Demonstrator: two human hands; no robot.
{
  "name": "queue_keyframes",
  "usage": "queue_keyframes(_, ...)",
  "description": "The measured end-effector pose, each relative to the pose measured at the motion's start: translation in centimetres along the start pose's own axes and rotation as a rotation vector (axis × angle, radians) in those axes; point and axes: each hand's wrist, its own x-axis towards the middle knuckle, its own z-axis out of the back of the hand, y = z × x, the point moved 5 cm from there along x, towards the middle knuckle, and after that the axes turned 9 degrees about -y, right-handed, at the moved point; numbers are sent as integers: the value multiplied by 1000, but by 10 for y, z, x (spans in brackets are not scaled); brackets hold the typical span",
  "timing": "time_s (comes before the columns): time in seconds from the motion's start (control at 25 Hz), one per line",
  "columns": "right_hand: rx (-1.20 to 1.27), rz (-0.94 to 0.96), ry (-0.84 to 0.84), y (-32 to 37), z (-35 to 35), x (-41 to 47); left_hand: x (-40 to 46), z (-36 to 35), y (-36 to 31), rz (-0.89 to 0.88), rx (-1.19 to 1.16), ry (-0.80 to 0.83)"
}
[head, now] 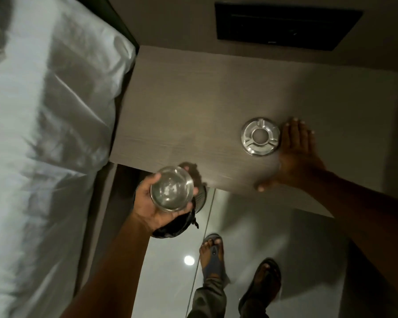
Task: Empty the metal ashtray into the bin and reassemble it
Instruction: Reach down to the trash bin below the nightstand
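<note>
The ashtray is in two parts. Its round metal bowl (pixel 172 188) is gripped from below by my left hand (pixel 147 206), mouth towards the camera, over the near left corner of the table. Under that hand sits a bin with a black liner (pixel 184 222) on the floor, mostly hidden. The ring-shaped metal lid (pixel 260 136), with notches and a centre hole, lies flat on the table. My right hand (pixel 294 154) rests flat on the table just right of the lid, fingers straight, its fingertips beside the lid's rim.
A beige wooden table (pixel 193 106) stands against the wall under a dark wall panel (pixel 285 26). A bed with white sheets (pixel 44 134) fills the left side. Glossy floor tiles (pixel 251 226) and my feet in sandals (pixel 213 255) lie below.
</note>
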Motion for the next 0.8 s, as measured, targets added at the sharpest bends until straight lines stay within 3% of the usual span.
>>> queue_keyframes(0.08,6,-9,18,0,-1,1,-3,39,5,-158,158,-283)
queue_keyframes(0.2,13,-9,53,0,-2,0,-5,66,17,-487,360,-861)
queue_keyframes(0.28,12,-8,58,0,-4,0,6,62,30,-550,470,-1003)
queue_keyframes(0.36,9,-5,56,-1,-5,0,32,66,42,-511,581,-978)
queue_keyframes(0.48,21,3,62,-1,-5,-1,64,70,60,-300,705,-746)
queue_keyframes(0.8,25,-1,52,2,-1,-3,82,91,58,-228,632,-651)
